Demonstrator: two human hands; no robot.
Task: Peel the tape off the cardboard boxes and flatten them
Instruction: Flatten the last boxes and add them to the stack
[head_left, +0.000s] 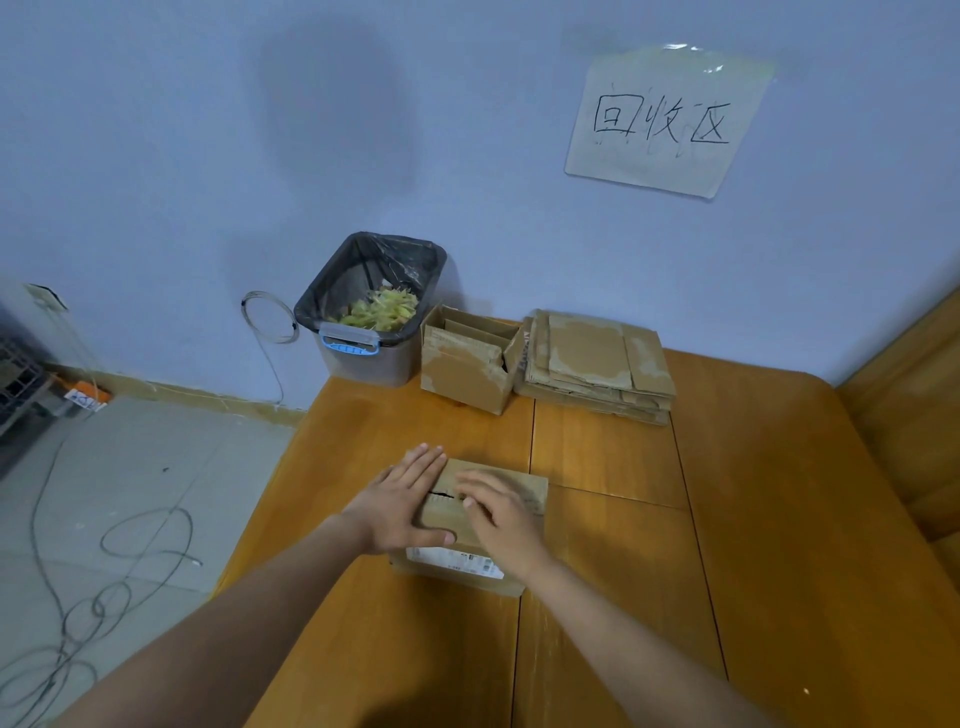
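a closed cardboard box (483, 514) on the wooden counter (623, 545) is pressed by the left hand (400, 506) and right hand (501, 512); an open box (467, 364), flattened stack (597, 364) and lined bin (371, 306) are seen behind.

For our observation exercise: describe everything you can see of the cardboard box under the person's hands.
The cardboard box is small, brown and closed, standing on the wooden table. A dark slit shows along its top seam, and a white printed label sits on its near side. The left hand lies flat on its left top, and the right hand rests on top.
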